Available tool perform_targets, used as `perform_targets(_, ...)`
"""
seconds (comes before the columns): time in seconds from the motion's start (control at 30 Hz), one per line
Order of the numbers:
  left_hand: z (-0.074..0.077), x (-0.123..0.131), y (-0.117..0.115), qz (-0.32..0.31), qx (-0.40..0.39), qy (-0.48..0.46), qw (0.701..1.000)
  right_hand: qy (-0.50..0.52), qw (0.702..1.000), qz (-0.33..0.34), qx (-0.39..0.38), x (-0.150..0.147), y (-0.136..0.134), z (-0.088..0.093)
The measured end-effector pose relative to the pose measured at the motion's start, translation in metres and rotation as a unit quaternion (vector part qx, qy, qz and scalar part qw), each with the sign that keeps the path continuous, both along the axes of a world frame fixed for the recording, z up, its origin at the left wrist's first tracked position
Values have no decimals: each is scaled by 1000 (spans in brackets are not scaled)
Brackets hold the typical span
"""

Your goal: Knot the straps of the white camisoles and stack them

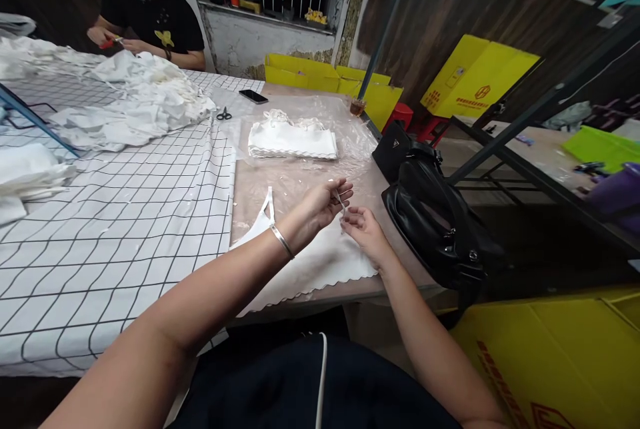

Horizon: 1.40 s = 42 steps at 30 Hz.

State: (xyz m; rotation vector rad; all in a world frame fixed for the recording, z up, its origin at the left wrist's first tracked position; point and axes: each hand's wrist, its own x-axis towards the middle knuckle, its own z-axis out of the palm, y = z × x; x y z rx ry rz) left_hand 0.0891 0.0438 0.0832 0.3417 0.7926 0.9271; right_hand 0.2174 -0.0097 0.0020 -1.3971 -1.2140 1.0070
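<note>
A white garment [310,266] with a scalloped edge lies flat at the table's near edge, one thin strap [271,202] stretching away at its left. Above its right part, my left hand [325,204], palm turned up and a silver bangle on the wrist, holds a thin white strap. Close beside it, my right hand [361,228] pinches the same strap between thumb and fingers. The fingertips of both hands are nearly touching. Past my hands sits a folded stack of white garments [293,140] on clear plastic film.
Black scissors [224,114] and a phone [253,96] lie beyond the stack, near a heap of white fabric [150,92]. Black bags [435,216] stand at the table's right edge. Across the table, a person [165,22] holds something red. Yellow boxes [480,76] are behind.
</note>
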Motion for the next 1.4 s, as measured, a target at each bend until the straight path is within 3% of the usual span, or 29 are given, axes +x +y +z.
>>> perform_targets(0.1,0,5,-1,12,-7,-16,1000,-144,983,-72,87,-4,4,6)
perform_targets(0.2,1,9,-2,25,-5,-25,999,-268,951,-108,114,-11,6,13)
perform_targets(0.4,6,10,-1,44,-2,-6,999,-344,925,-85,134,-13,8,13)
perform_targets(0.47,5,8,2,42,5,1,999,-310,944,-59,99,-9,8,10)
perform_targets(0.57,1,6,9,36,10,6,999,-158,987,23,-25,-4,8,7)
perform_targets(0.67,-4,5,13,34,3,8,999,-31,991,85,-98,-2,10,5)
perform_targets(0.77,-3,7,12,39,-2,7,999,-112,993,0,-28,-2,12,6)
perform_targets(0.87,0,9,8,40,2,4,999,-236,968,-65,63,-3,13,9)
perform_targets(0.97,4,9,11,44,10,7,999,-261,961,-36,84,1,10,14)
perform_targets(1.1,2,4,22,37,29,38,998,-185,980,70,-25,11,7,22)
perform_targets(1.27,-25,-9,30,-45,66,159,984,-30,968,196,-152,24,12,32)
perform_targets(1.4,-52,-19,35,-101,87,235,963,75,952,216,-205,28,17,34)
